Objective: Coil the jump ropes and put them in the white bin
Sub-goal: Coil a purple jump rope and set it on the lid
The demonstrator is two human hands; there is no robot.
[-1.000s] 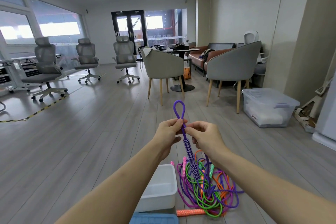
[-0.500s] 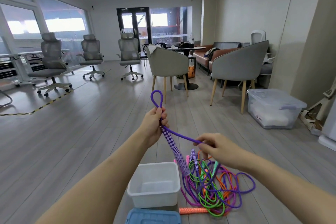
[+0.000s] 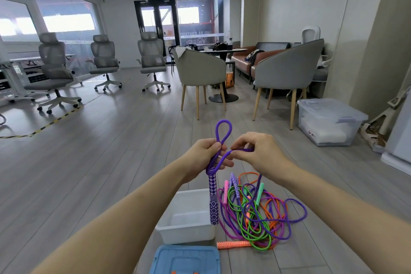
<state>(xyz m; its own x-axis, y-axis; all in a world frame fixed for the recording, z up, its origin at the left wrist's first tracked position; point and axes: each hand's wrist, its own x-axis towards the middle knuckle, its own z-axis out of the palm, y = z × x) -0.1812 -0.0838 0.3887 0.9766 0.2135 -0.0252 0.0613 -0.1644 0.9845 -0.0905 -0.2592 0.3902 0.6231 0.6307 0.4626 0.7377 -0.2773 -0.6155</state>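
My left hand (image 3: 205, 154) grips a purple jump rope (image 3: 223, 131) in the air; one loop stands up above the fist and a patterned purple handle (image 3: 213, 200) hangs below it. My right hand (image 3: 258, 153) pinches the same rope just to the right, and the rope runs down from it into the pile. A tangle of purple, green, orange and pink jump ropes (image 3: 258, 218) lies on the floor. The white bin (image 3: 186, 218) stands on the floor left of the pile with nothing in it.
A blue lid (image 3: 185, 259) lies in front of the bin. An orange handle (image 3: 233, 244) sticks out of the pile. Two grey armchairs (image 3: 287, 73), a clear lidded storage box (image 3: 329, 121) and office chairs (image 3: 53, 73) stand further back on the wooden floor.
My right hand has come up from the pile to beside my left hand, bringing a further length of purple rope. The left hand keeps its grip on the loop.
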